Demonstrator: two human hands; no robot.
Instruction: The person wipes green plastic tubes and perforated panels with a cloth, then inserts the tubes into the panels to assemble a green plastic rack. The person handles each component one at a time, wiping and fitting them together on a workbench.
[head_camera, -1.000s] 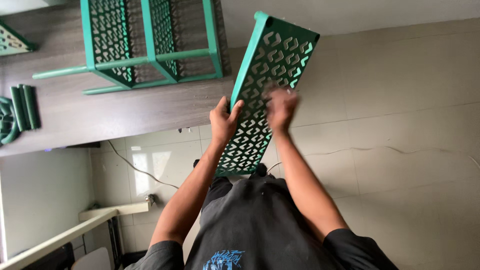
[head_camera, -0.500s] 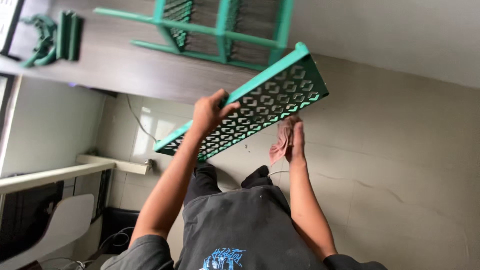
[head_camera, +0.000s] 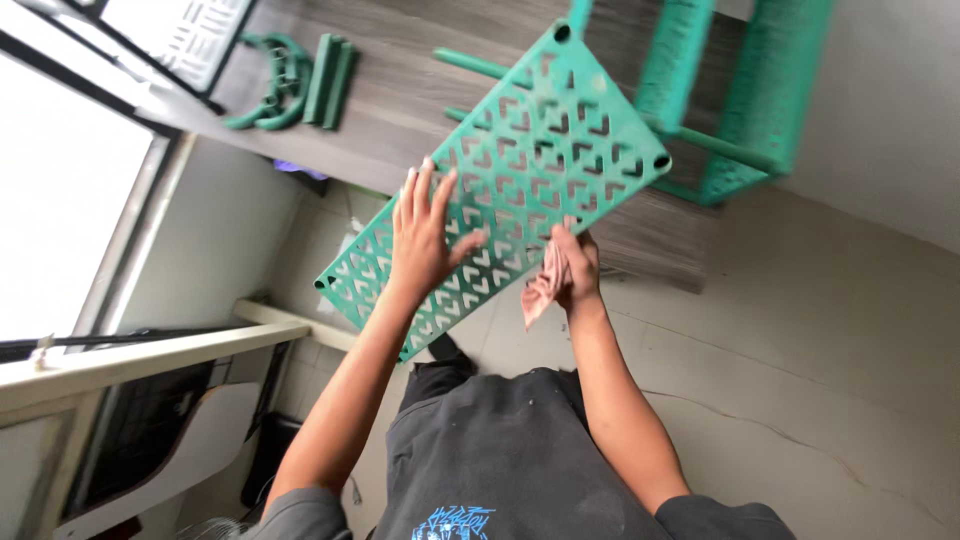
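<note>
A green perforated plastic panel is held up, tilted, in front of my chest. My left hand lies flat on its face with fingers spread and the thumb hooked across it, holding it steady. My right hand is closed on a crumpled pink cloth and presses it against the panel's lower edge. Both forearms reach up from my grey shirt.
A partly built green rack frame stands on a dark wooden surface behind the panel. Loose green curved and straight parts lie further left on it. A bright window and a white ledge are at left, over a pale tiled floor.
The panel has swung from steep to a flatter tilt and come nearer. My left hand moved onto its face. My right hand with the cloth now touches its lower edge.
</note>
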